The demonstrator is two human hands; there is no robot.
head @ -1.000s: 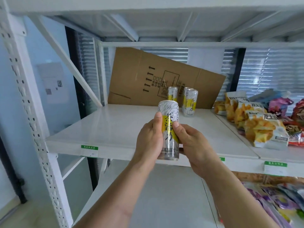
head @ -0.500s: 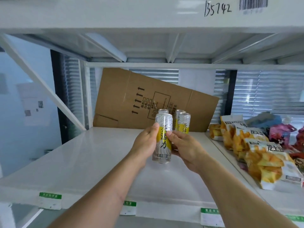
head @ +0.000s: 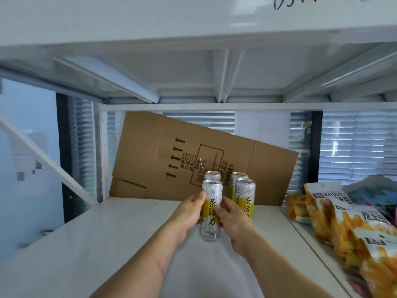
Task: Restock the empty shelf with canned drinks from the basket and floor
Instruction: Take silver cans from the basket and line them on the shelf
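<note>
Upright can [head: 211,211] gripped by both hands' fingers [head: 198,200], on white shelf [head: 107,237], three cans [head: 245,194] just behind

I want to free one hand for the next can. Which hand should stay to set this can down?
Left, probably. The left hand grips the held can on its open side; the right hand sits between it and the standing cans.

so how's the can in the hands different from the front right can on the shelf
The held can is gripped by the left hand and right hand; the front right can stands free. The held can is nearer the camera and largely covered by fingers; the other shows more label. Both are upright, silver with a yellow band, same design.
</note>
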